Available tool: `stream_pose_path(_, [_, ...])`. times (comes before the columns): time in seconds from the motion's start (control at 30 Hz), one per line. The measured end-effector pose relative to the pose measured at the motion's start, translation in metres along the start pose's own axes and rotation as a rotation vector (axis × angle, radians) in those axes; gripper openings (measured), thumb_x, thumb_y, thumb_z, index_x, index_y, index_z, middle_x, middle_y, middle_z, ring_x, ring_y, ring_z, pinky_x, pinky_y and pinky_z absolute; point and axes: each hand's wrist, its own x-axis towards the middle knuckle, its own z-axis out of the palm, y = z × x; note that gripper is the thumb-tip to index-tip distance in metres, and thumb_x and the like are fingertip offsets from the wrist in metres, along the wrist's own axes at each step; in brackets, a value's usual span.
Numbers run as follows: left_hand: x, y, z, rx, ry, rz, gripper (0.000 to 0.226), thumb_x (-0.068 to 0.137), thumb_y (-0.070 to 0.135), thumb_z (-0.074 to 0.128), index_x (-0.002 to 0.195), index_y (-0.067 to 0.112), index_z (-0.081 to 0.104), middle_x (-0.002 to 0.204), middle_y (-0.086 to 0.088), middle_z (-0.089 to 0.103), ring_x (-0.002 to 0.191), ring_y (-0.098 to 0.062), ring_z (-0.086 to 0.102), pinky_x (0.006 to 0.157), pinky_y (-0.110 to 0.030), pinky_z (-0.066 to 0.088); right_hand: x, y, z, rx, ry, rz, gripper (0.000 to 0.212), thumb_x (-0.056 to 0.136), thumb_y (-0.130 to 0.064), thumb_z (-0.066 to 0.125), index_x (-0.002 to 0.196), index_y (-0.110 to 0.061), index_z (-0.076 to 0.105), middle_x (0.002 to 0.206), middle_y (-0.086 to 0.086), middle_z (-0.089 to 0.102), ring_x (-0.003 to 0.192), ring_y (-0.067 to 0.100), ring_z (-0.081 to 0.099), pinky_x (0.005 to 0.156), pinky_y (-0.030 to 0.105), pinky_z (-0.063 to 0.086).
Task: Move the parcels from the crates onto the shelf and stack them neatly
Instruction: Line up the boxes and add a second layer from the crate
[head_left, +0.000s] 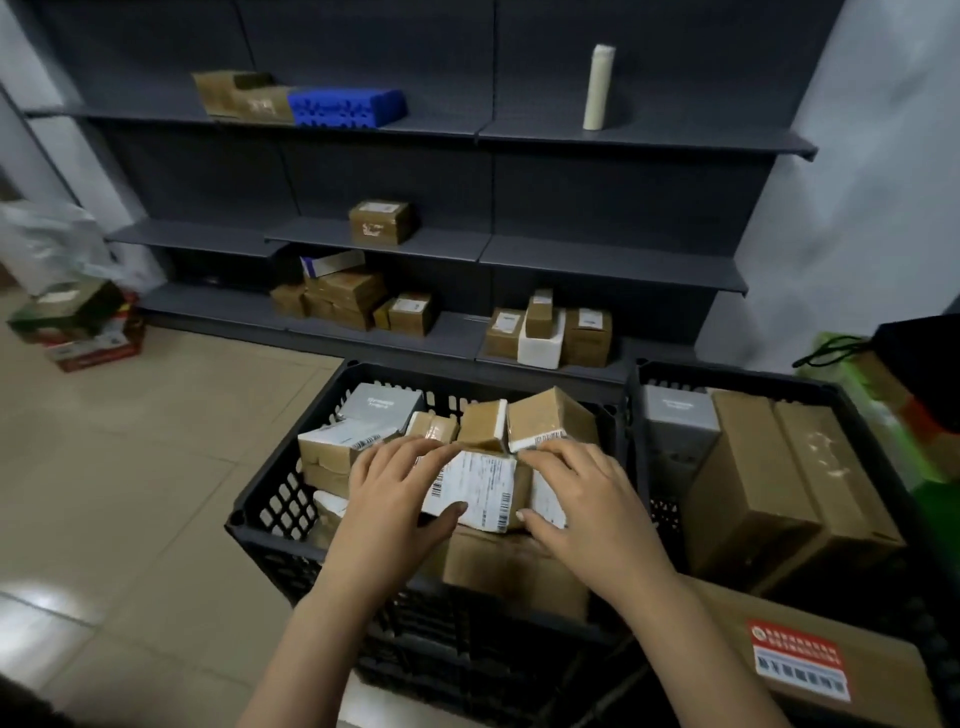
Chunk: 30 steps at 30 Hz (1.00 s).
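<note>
A small brown parcel with a white shipping label (480, 488) lies on top of the pile in the left black crate (270, 499). My left hand (400, 483) grips its left side, thumb on the near edge, fingers over the far edge. My right hand (569, 486) grips its right side the same way. Several other small taped parcels (550, 415) fill the crate around it. The right crate (644, 384) holds larger brown boxes (779, 483). Beyond stands the dark grey shelf (613, 260), with parcels stacked on its bottom level (348, 299).
One box (382, 222) sits on the middle shelf; a blue box (345, 106), a brown box and a cream roll (598, 85) sit on the upper one. Boxes and bags lie on the tiled floor at left (78, 322). Green bags stand at right (893, 395).
</note>
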Motion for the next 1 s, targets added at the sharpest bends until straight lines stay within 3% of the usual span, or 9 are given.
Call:
stream_pose_path(0.1, [0.014, -0.012, 0.011, 0.016, -0.039, -0.019, 0.055, 0.081, 0.046, 0.065, 0.132, 0.033, 0.048, 0.126, 0.010, 0.054, 0.123, -0.012, 0.039, 0.107, -0.036, 0.022, 0.026, 0.010, 0.010, 0.024, -0.027, -0.004, 0.057, 0.085, -0.037, 0.067, 0.137, -0.030, 0.047, 0.133, -0.010, 0.045, 0.126, 0.012, 0.038, 0.108, 0.030, 0.029])
stream_pose_path(0.2, [0.034, -0.020, 0.023, -0.015, -0.078, -0.025, 0.057, 0.080, 0.043, 0.069, 0.133, 0.034, 0.049, 0.129, 0.010, 0.053, 0.125, -0.014, 0.041, 0.108, -0.038, 0.022, 0.040, 0.017, 0.018, 0.035, -0.042, 0.022, 0.056, 0.087, -0.038, 0.064, 0.139, -0.031, 0.044, 0.137, -0.011, 0.042, 0.129, 0.011, 0.034, 0.109, 0.029, 0.026])
stream_pose_path(0.3, [0.064, -0.022, 0.033, -0.043, -0.098, 0.055, 0.055, 0.081, 0.041, 0.071, 0.132, 0.031, 0.052, 0.129, 0.008, 0.054, 0.124, -0.016, 0.042, 0.106, -0.041, 0.028, 0.047, 0.027, 0.018, 0.028, -0.019, 0.085, 0.054, 0.087, -0.037, 0.065, 0.138, -0.030, 0.046, 0.138, -0.009, 0.043, 0.129, 0.013, 0.036, 0.111, 0.032, 0.029])
stream_pose_path(0.4, [0.089, -0.011, 0.047, -0.118, -0.136, 0.144, 0.055, 0.082, 0.040, 0.070, 0.133, 0.030, 0.052, 0.131, 0.006, 0.054, 0.125, -0.014, 0.039, 0.107, -0.037, 0.024, 0.039, 0.044, 0.014, 0.002, 0.008, 0.192, 0.054, 0.089, -0.039, 0.063, 0.139, -0.032, 0.043, 0.140, -0.011, 0.040, 0.132, 0.011, 0.033, 0.111, 0.029, 0.024])
stream_pose_path(0.57, [0.102, 0.041, 0.087, -0.220, -0.262, 0.349, 0.052, 0.082, 0.050, 0.051, 0.130, 0.030, 0.052, 0.124, 0.008, 0.055, 0.121, -0.014, 0.043, 0.102, -0.029, 0.023, -0.008, 0.085, -0.002, -0.074, 0.018, 0.401, 0.057, 0.087, -0.040, 0.064, 0.139, -0.030, 0.044, 0.136, -0.009, 0.043, 0.129, 0.014, 0.037, 0.108, 0.032, 0.031])
stream_pose_path(0.77, [0.082, 0.127, 0.138, -0.263, -0.462, 0.517, 0.067, 0.082, 0.052, 0.056, 0.143, 0.033, 0.037, 0.134, 0.010, 0.046, 0.128, -0.012, 0.035, 0.108, -0.027, 0.012, -0.089, 0.152, -0.026, -0.110, 0.028, 0.556, 0.055, 0.079, -0.034, 0.074, 0.129, -0.024, 0.056, 0.124, -0.006, 0.053, 0.117, 0.018, 0.048, 0.097, 0.035, 0.040])
stream_pose_path(0.87, [0.065, 0.168, 0.162, -0.213, -0.574, 0.491, 0.072, 0.085, 0.049, 0.059, 0.148, 0.036, 0.027, 0.142, 0.011, 0.037, 0.134, -0.012, 0.027, 0.113, -0.032, 0.010, -0.123, 0.191, -0.035, -0.082, -0.060, 0.556, 0.057, 0.080, -0.035, 0.072, 0.132, -0.027, 0.053, 0.126, -0.009, 0.051, 0.118, 0.015, 0.045, 0.098, 0.032, 0.039])
stream_pose_path(1.0, [0.041, 0.208, 0.194, -0.086, -0.697, 0.447, 0.059, 0.093, 0.051, 0.048, 0.147, 0.037, 0.028, 0.149, 0.011, 0.029, 0.139, -0.011, 0.019, 0.118, -0.039, 0.004, -0.156, 0.237, -0.029, 0.073, -0.291, 0.534, 0.063, 0.081, -0.041, 0.068, 0.139, -0.035, 0.044, 0.135, -0.014, 0.042, 0.122, 0.006, 0.034, 0.103, 0.029, 0.033])
